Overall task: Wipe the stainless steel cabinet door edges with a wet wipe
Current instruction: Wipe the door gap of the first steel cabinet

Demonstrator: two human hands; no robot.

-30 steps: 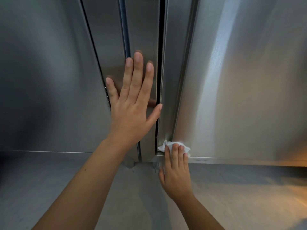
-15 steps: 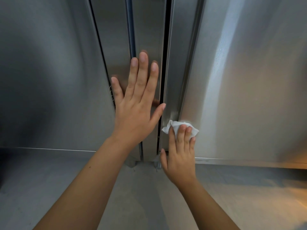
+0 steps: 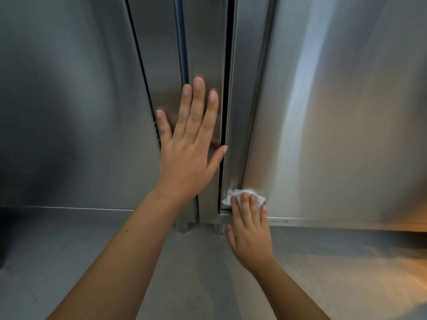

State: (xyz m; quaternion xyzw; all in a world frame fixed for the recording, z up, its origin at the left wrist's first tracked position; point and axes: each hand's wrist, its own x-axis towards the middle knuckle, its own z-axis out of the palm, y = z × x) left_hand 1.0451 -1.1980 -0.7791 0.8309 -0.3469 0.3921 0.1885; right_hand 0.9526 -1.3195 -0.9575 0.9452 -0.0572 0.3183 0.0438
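Down low, the right hand [image 3: 250, 229] presses a crumpled white wet wipe [image 3: 240, 197] with straight fingers against the bottom corner of the right cabinet door edge [image 3: 238, 135]. The fingers hide most of the wipe. The left hand [image 3: 189, 146] lies flat and spread on the left door panel [image 3: 205, 54] beside the dark gap [image 3: 227, 65], holding nothing.
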